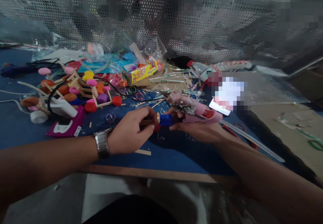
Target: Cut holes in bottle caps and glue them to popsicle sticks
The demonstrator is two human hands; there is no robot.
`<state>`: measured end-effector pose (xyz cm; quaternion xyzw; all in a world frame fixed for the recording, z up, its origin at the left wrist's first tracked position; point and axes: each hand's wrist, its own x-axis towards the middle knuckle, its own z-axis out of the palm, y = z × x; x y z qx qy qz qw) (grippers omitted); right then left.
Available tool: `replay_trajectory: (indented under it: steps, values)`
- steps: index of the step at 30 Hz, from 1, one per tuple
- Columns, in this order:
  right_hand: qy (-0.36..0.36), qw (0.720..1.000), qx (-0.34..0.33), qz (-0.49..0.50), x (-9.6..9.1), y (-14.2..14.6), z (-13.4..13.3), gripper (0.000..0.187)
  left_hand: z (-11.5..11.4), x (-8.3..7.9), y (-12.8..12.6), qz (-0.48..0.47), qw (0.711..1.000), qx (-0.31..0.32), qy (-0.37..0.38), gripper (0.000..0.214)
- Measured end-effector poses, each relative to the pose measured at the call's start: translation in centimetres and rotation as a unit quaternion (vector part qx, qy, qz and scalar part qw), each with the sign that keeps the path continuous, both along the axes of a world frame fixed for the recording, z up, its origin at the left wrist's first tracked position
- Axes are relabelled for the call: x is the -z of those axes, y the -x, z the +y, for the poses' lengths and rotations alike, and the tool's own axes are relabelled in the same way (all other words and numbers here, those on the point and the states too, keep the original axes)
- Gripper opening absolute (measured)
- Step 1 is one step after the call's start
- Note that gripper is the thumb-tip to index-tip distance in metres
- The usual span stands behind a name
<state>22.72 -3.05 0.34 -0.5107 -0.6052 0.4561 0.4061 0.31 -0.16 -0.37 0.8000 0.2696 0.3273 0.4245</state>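
My left hand (130, 129), with a metal watch on its wrist, is closed in a pinch on a thin wooden stick (147, 121) that ends at a blue bottle cap (166, 120) and a red cap (156, 128). My right hand (199, 129) lies palm up just right of the caps, its fingers curled round a pink glue gun (202, 113) whose tip meets the blue cap. Both hands hover low over a blue mat (164, 153) near its front edge.
To the left lie several coloured bottle caps on wooden stick frames (83, 87), a white tape roll (38, 116) and a purple card (67, 124). Plastic packets (143, 71) and loose sticks crowd the back. A perforated metal wall (176, 22) stands behind. A clear glue stick (252, 140) runs right.
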Motion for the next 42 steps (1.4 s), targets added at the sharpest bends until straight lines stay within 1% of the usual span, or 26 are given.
replay_trajectory:
  steps: [7, 11, 15, 18, 20, 23, 28, 31, 36, 39, 42]
  values:
    - [-0.009, 1.0, -0.004, -0.018, -0.2, 0.0, -0.1, 0.036, -0.1, 0.0, 0.1, 0.006, 1.0, 0.007, -0.021, 0.016]
    - [-0.02, 1.0, -0.005, -0.016, -0.4, -0.1, -0.1, 0.05, -0.1, 0.0, 0.1, 0.015, 0.999, 0.004, -0.048, 0.018]
    - [-0.021, 0.999, -0.021, -0.036, -0.4, -0.3, -0.1, 0.045, -0.1, -0.1, 0.1, 0.021, 0.998, 0.003, -0.066, 0.018]
    - [-0.022, 0.999, -0.026, -0.012, -0.3, -0.2, -0.2, 0.057, -0.1, 0.0, 0.1, 0.018, 0.998, 0.008, -0.059, 0.019]
    - [-0.019, 0.999, -0.027, 0.002, -0.1, -0.1, -0.2, 0.061, 0.0, 0.1, 0.2, 0.018, 0.998, 0.01, -0.057, 0.019]
    - [-0.022, 1.0, -0.01, -0.009, 0.1, -0.1, -0.2, 0.059, 0.0, 0.0, 0.2, 0.026, 0.997, 0.001, -0.079, 0.019]
    - [-0.074, 0.993, 0.012, -0.088, 0.7, -0.6, -0.2, 0.053, 0.0, -0.2, 0.3, 0.041, 0.992, -0.003, -0.118, 0.017]
    - [-0.088, 0.99, 0.026, -0.104, 1.1, -0.8, -0.1, 0.048, -0.1, -0.3, 0.4, 0.051, 0.99, 0.0, -0.13, 0.017]
    - [-0.143, 0.981, 0.019, -0.129, 1.5, -0.9, 0.0, 0.035, -0.1, -0.3, 0.4, 0.057, 0.989, 0.002, -0.134, 0.018]
    - [-0.169, 0.974, 0.013, -0.15, 2.0, -1.4, 0.1, 0.039, -0.1, -0.2, 0.4, 0.053, 0.991, 0.006, -0.123, 0.02]
    - [-0.179, 0.968, -0.002, -0.178, 2.6, -1.9, 0.1, 0.044, -0.1, -0.1, 0.4, 0.054, 0.992, 0.004, -0.115, 0.021]
